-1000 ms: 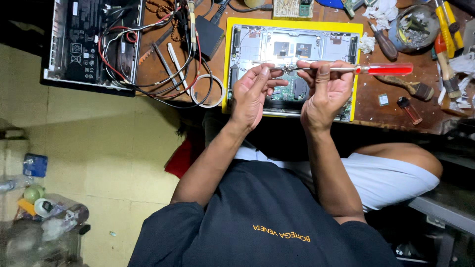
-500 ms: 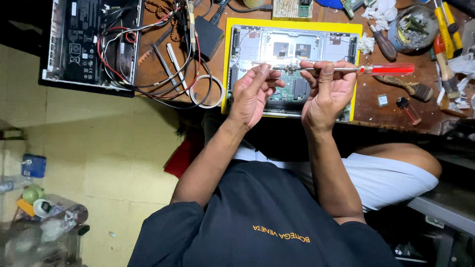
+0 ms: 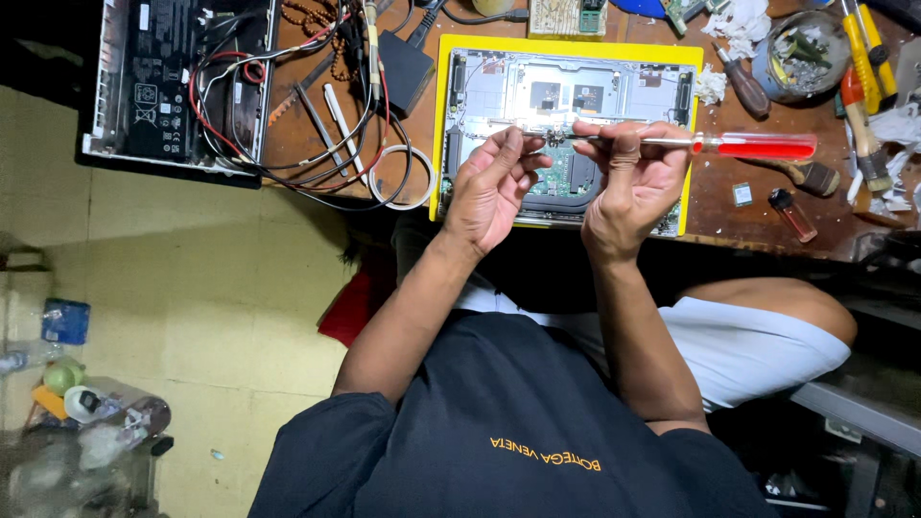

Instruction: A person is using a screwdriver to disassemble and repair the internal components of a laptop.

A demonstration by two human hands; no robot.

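Right now the person's right hand (image 3: 628, 187) is pinched closed around the clear shaft of a red-handled screwdriver (image 3: 710, 146), which lies nearly level, its red handle pointing away to the right. Its metal tip meets the fingertips of the left hand (image 3: 489, 187), whose thumb and fingers are drawn together at that tip; whether they hold a small part there is too small to tell. Both hands hover just above an opened laptop (image 3: 566, 105), its silver shell and green circuit board exposed. That laptop rests on a yellow mat (image 3: 439, 125) on a brown wooden workbench (image 3: 720, 206).

To the left of the mat sits a black power adapter (image 3: 405, 69), then a tangle of red, black and white wires (image 3: 317, 144) leading to a second opened device (image 3: 173, 82) at the bench's edge. To the right lie a brown-handled screwdriver (image 3: 743, 86), a round tin of small parts (image 3: 801, 53), yellow-handled tools (image 3: 863, 58) and a small red vial (image 3: 791, 213). The person wears a dark shirt (image 3: 518, 422) and pale shorts (image 3: 758, 350).
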